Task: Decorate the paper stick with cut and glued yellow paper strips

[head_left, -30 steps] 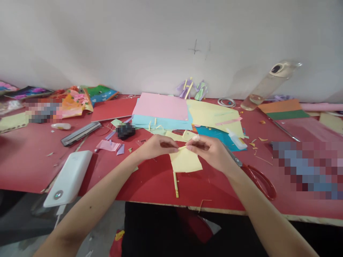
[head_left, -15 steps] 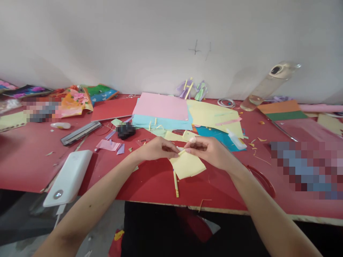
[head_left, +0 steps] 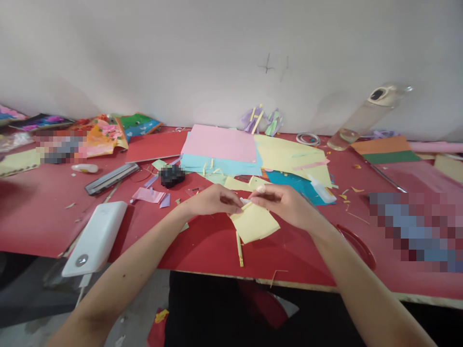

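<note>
Both my hands meet above the red table [head_left: 43, 226] at its middle. My left hand [head_left: 213, 199] and my right hand [head_left: 285, 202] each pinch the top corner of a small pale yellow paper piece [head_left: 255, 223], which hangs down from the fingers towards the table. A thin white stick shows between the fingertips at that corner. Below the paper a rolled yellow paper stick [head_left: 239, 248] lies on the table. Red-handled scissors [head_left: 356, 243] lie just right of my right wrist, partly hidden by my arm.
Pink [head_left: 220, 142], blue and yellow paper sheets are stacked behind my hands, with a white glue bottle [head_left: 321, 189]. A white power bank [head_left: 96, 238] hangs over the front edge at the left. A metal ruler [head_left: 110, 179], a black object [head_left: 172, 175] and a tilted clear bottle [head_left: 365, 115] stand further off.
The yellow paper has turned slightly and its corner is rolled tighter between my fingers. My right arm has come to cover the scissors' blades. The view shifted a little.
</note>
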`<state>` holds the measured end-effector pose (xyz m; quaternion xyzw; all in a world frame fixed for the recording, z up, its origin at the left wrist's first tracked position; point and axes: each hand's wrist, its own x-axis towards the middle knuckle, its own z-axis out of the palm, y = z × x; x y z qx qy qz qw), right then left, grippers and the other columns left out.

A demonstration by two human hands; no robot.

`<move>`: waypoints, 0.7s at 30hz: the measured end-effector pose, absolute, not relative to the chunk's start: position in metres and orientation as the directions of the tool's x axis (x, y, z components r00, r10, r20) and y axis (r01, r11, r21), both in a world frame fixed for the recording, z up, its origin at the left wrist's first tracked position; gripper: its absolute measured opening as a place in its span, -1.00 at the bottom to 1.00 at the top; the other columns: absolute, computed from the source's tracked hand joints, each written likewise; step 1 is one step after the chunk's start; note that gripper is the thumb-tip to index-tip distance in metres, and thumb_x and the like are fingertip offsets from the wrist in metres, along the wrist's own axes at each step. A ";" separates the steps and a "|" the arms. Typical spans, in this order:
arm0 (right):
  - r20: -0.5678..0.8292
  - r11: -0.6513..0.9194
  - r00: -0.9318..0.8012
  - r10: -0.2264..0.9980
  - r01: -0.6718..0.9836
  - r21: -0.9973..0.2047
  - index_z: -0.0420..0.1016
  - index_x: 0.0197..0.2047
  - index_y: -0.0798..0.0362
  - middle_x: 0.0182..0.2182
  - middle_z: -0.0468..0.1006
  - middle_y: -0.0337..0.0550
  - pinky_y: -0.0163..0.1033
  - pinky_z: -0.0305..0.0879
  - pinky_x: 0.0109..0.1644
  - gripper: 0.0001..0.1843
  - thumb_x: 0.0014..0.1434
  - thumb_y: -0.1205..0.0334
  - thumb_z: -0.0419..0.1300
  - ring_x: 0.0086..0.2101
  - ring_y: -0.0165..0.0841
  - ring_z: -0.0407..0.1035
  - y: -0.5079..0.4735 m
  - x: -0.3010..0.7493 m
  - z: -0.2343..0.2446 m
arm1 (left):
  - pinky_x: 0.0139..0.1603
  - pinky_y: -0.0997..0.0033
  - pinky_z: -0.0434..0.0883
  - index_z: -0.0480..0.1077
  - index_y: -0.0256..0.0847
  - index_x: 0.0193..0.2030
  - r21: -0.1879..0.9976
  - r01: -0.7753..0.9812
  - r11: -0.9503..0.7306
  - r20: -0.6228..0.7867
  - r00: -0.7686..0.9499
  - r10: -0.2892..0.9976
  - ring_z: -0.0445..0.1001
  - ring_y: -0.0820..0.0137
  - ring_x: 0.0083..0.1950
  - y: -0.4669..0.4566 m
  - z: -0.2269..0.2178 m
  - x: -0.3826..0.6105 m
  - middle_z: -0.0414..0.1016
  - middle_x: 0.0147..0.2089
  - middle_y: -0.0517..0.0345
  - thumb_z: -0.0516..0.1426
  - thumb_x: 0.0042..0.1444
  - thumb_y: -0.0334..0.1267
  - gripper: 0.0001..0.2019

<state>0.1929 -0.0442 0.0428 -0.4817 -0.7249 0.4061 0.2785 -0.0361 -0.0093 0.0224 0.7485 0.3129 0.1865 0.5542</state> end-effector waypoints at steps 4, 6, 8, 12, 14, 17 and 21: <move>0.077 0.164 -0.224 0.971 0.403 -0.900 0.52 -0.18 -0.01 -0.22 0.58 -0.13 -0.23 0.40 -0.31 -0.71 0.24 0.00 0.09 -0.26 -0.26 0.48 -0.041 0.196 0.031 | -0.33 0.45 0.36 0.58 -0.22 -0.30 0.977 0.192 -0.091 -0.055 0.643 0.764 0.44 0.44 -0.37 -0.007 0.024 -0.034 0.57 -0.36 0.09 0.25 -0.01 -0.21 -0.84; 0.123 0.214 -0.215 0.969 0.477 -0.852 0.52 -0.14 -0.03 -0.19 0.58 -0.12 -0.19 0.40 -0.27 -0.77 0.20 0.09 0.14 -0.23 -0.21 0.48 -0.041 0.197 0.022 | -0.30 0.43 0.40 0.58 -0.22 -0.33 0.995 0.097 -0.026 -0.032 0.551 0.834 0.45 0.45 -0.37 -0.005 0.022 -0.033 0.57 -0.36 0.08 0.28 -0.04 -0.22 -0.85; 0.163 0.304 -0.277 0.947 0.607 -0.735 0.52 -0.14 -0.05 -0.18 0.58 -0.10 -0.12 0.40 -0.23 -0.79 0.14 0.13 0.21 -0.20 -0.16 0.47 -0.043 0.196 0.013 | -0.29 0.43 0.42 0.57 -0.23 -0.34 0.999 -0.021 0.039 -0.026 0.440 0.898 0.44 0.48 -0.39 -0.002 0.018 -0.032 0.56 -0.36 0.11 0.30 -0.07 -0.22 -0.85; 0.212 0.435 -0.380 0.900 0.759 -0.485 0.51 -0.24 0.01 -0.19 0.53 0.00 0.05 0.35 -0.05 -0.83 0.10 0.13 0.26 -0.11 -0.06 0.40 -0.047 0.191 -0.003 | -0.26 0.46 0.46 0.54 -0.25 -0.37 0.942 -0.283 0.181 -0.094 0.296 0.951 0.41 0.54 -0.44 0.006 0.008 -0.033 0.50 -0.43 0.17 0.31 -0.08 -0.24 -0.85; 0.243 0.412 -0.334 0.911 0.780 -0.472 0.49 -0.24 0.03 -0.19 0.52 0.02 0.06 0.35 -0.05 -0.81 0.12 0.12 0.25 -0.12 -0.06 0.41 -0.048 0.191 -0.006 | -0.21 0.47 0.48 0.53 -0.27 -0.36 0.886 -0.393 0.247 -0.151 0.259 0.954 0.45 0.54 -0.41 0.008 0.006 -0.034 0.52 -0.40 0.15 0.30 -0.06 -0.29 -0.88; 0.266 0.357 -0.243 0.933 0.724 -0.590 0.49 -0.17 0.01 -0.16 0.54 0.00 -0.02 0.39 -0.12 -0.72 0.14 0.01 0.22 -0.14 -0.10 0.43 -0.050 0.196 -0.001 | -0.17 0.50 0.49 0.54 -0.29 -0.34 0.825 -0.481 0.297 -0.213 0.222 0.952 0.48 0.54 -0.36 0.010 0.005 -0.036 0.53 -0.35 0.11 0.26 -0.01 -0.34 -0.92; 0.219 0.313 -0.230 0.948 0.570 -0.760 0.50 -0.08 -0.03 -0.15 0.58 -0.08 -0.16 0.40 -0.28 -0.65 0.14 -0.03 0.22 -0.19 -0.15 0.47 -0.059 0.201 0.017 | -0.16 0.49 0.50 0.54 -0.30 -0.36 0.808 -0.499 0.314 -0.255 0.184 0.949 0.48 0.54 -0.37 0.011 0.004 -0.035 0.52 -0.37 0.11 0.24 0.02 -0.38 -0.96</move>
